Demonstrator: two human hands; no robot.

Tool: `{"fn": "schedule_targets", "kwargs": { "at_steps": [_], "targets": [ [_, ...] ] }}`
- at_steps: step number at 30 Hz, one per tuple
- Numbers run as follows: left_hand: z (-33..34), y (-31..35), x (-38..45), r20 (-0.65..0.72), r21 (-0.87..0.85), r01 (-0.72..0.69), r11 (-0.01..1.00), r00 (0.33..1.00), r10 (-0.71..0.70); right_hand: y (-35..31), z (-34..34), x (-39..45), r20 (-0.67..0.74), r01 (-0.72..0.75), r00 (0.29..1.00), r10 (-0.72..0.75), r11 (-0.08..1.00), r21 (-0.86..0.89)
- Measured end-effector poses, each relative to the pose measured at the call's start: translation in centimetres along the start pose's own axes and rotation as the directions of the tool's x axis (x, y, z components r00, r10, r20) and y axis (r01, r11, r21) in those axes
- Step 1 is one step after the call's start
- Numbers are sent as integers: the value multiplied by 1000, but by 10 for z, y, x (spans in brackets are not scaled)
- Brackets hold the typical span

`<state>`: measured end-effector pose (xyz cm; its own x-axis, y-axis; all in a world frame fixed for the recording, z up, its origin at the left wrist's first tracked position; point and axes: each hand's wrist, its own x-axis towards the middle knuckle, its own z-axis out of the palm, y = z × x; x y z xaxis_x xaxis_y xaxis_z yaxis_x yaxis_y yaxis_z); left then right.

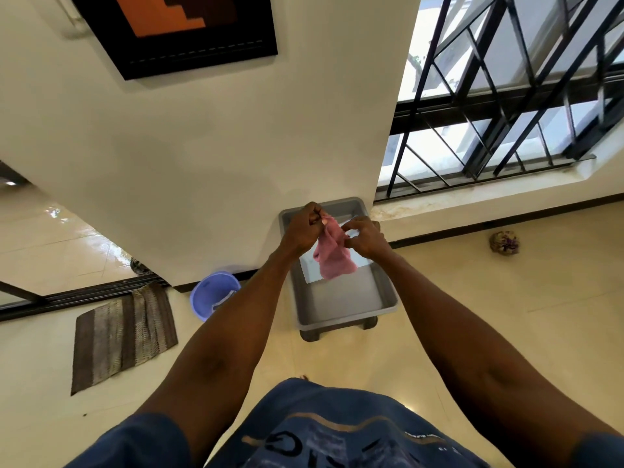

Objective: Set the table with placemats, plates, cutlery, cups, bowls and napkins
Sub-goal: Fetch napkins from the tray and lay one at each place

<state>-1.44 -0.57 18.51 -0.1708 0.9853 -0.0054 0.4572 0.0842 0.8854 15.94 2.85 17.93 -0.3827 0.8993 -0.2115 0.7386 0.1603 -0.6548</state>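
— Pink terry-like cloth, surely the napkin (334, 256), held up over the grey tub (341, 298) at about 12 o'clock from the body.

— Gripped how?

— Pinched at the top edge by both hands. Left hand (304, 228) curled round the corner at 11 o'clock of the cloth; right hand (366, 239) nipping the edge at 2 o'clock with thumb and fingertips. Neither hand slack.

— Weight?

— Light, judging by the droop. Soft and limp, hanging in folds below the fingers, lower hem loose toward 6 o'clock. Not fragile, not slippery; nap likely grippy against skin.

— Best place to take hold?

— Corners or the top hem, as now. Pulled apart between two corners, should spread flat; gripped mid-cloth, would bunch. One hand probably enough for carrying.

— Anything in the tub below?

— Pale flat sheet (312, 271) with a scalloped edge lying on the bottom, partly hidden behind the napkin. Possibly a placemat; cannot tell for sure.

— Around it?

— Blue bucket (211, 293) on the floor at 9 o'clock of the tub, striped floor mat (123, 336) further out at 8 o'clock, barred window (506, 96) up at 2 o'clock. No table in sight.

— So, stage of the job?

— Seemingly gathering or unfolding a napkin, with laying not yet begun.
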Motion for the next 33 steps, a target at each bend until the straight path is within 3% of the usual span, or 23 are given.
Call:
{"fn": "schedule_targets", "kwargs": {
  "at_steps": [6,11,14,16,19,24,27,33],
  "targets": [
    [-18,6,11,-228,51,-44,998,972,55,-16,4,7,6,0,1000,-1,991,136],
    [-30,1,14,-358,54,-38,998,932,55,-14,4,14,-145,-17,989,36,992,126],
    [-36,-4,17,-389,54,7,999,921,14,-21,-12,22,-352,-16,935,47,996,90],
    [-38,-1,19,-391,62,5,998,920,19,-32,-28,26,-414,30,910,23,992,121],
    [-38,11,27,-481,27,-32,999,876,41,-49,-50,27,-430,112,902,-32,980,163],
    [-46,47,40,-589,-189,-37,981,803,-83,-70,-87,22,-479,175,877,-20,943,282],
    [-47,63,46,-600,-191,-87,978,799,-46,-76,-103,23,-431,134,901,39,922,364],
    [-39,83,46,-617,-118,-56,991,786,-29,-85,-116,15,-397,78,912,103,906,415]
  ]
}}
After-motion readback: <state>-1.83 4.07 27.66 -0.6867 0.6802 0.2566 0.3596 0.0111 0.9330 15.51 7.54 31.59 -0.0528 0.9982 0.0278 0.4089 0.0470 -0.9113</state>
